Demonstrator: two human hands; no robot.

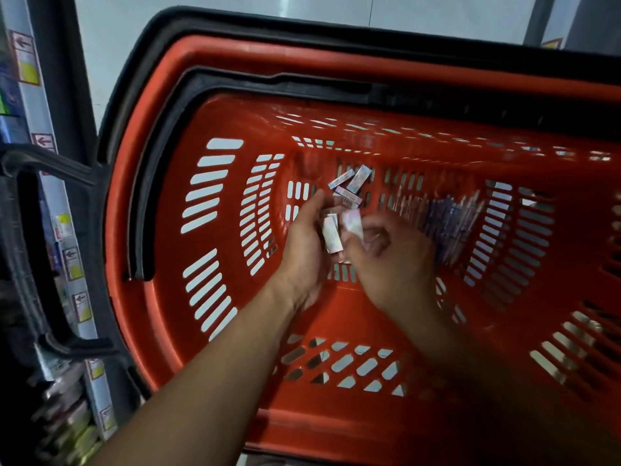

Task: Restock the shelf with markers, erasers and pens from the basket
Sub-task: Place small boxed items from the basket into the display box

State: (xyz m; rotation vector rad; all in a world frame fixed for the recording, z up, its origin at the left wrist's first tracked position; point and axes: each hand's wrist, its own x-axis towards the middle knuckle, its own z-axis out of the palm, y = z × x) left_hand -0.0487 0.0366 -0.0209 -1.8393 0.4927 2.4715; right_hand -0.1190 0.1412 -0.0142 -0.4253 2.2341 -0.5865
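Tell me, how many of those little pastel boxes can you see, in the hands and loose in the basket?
Held in the left hand: 1 box
Held in the right hand: 1 box
Loose on the basket floor: 3 boxes
Total: 5; blur may hide more.

I look down into the basket (161,230), and both of my arms reach into it from the near side. My left hand (304,245) and my right hand (389,260) are close together, low in the middle of the basket. Some small erasers (331,232) are in my left hand, and my right hand touches them from the right. A few more loose erasers (351,185) lie on the basket floor just behind my hands. A pile of pens (447,216) lies on the floor to the right of my hands. The shelf (50,230) stands to the left of the basket, with the basket handle (30,250) between them.
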